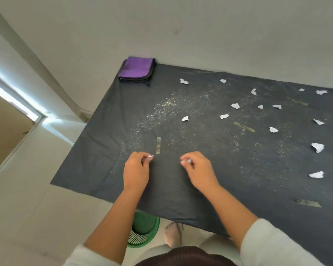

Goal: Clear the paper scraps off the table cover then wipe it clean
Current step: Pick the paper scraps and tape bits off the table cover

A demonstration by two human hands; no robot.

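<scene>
With the left hand (136, 169) and right hand (197, 167) each pinching a paper scrap (150, 156) over the table cover (200, 189), drop both into the green basket (143, 230) below the wrists (more scraps lie beyond the right hand) before pinching again.

The dark table cover (181, 185) runs off the right edge of the frame, hiding the worktop beneath. At lower centre, a green basket (142, 232) is partly hidden under its edge. Curled fingers hide most of the scrap in each hand; both are slightly blurred.
</scene>
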